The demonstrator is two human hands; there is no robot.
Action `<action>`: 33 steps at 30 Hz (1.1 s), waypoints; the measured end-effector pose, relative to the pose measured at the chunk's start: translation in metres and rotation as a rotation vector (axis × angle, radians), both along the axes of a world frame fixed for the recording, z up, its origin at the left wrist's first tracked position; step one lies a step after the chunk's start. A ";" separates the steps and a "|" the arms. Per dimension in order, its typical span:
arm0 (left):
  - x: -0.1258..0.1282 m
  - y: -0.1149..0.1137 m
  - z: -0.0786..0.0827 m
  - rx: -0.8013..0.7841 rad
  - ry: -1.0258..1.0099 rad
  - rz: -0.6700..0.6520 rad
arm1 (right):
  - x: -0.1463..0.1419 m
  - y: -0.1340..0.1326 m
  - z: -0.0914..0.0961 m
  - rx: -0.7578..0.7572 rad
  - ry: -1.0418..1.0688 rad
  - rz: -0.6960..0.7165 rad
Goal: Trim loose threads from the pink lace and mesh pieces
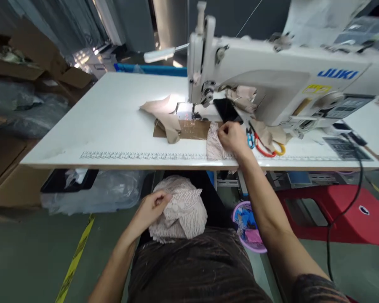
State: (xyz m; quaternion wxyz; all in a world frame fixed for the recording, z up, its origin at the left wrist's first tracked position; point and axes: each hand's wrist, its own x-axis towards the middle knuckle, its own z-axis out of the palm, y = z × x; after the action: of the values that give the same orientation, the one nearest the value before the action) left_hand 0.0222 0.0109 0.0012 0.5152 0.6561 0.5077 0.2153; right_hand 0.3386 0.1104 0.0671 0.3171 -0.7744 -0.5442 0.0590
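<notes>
A bundle of pale pink lace fabric (183, 208) rests on my lap. My left hand (151, 208) is at its left edge, fingers curled and thumb against the forefinger; what they pinch, if anything, is hidden. On the sewing table, my right hand (232, 135) is closed on the side of a small lace piece (213, 145), which hangs toward the table's front edge. Behind that piece lies a brown strip (194, 129), below the needle area of the sewing machine (255, 63). Beige fabric scraps (166, 120) overlap the strip's left end.
Red-handled scissors (265, 151) and blue snips (250, 139) lie right of my right hand. A dark phone (227, 110) is behind it. A ruler scale (139, 155) runs along the table's front. Below stand a purple basket (252, 248) and a red stool (344, 214).
</notes>
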 end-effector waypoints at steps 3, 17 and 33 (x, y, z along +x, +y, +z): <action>-0.003 -0.001 -0.006 -0.019 -0.058 0.026 | 0.008 -0.003 0.000 0.282 0.176 0.041; -0.002 -0.003 -0.008 0.641 0.041 -0.136 | -0.024 -0.100 0.069 0.626 0.551 0.412; 0.020 0.010 0.008 -0.238 -0.329 -0.243 | -0.095 -0.113 -0.015 0.053 0.540 0.823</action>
State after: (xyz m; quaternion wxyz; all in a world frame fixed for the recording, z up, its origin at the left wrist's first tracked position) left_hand 0.0420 0.0207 0.0087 0.6869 0.6031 0.3560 0.1941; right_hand 0.2434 -0.0026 0.0526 0.4167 -0.4438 -0.7048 0.3641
